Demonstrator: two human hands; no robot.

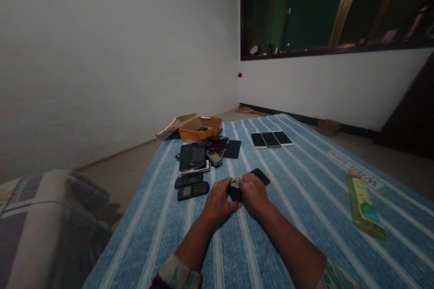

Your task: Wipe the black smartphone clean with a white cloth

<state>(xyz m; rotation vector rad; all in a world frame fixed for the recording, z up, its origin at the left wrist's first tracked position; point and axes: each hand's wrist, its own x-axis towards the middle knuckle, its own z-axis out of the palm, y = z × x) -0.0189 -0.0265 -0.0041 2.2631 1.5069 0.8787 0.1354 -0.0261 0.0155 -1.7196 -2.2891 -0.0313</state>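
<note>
Both my hands meet on a black smartphone lying on the blue striped cloth. My left hand curls around the phone's near end. My right hand presses a small whitish cloth onto the phone, fingers bent. Only the phone's far corner and a dark patch between the hands show. Two black keypad phones lie just left of my left hand.
A pile of assorted phones sits beyond, with an orange cardboard box behind it. Three smartphones lie in a row at the far right. A yellow-green packet rests on the right. A striped cushion is at the left.
</note>
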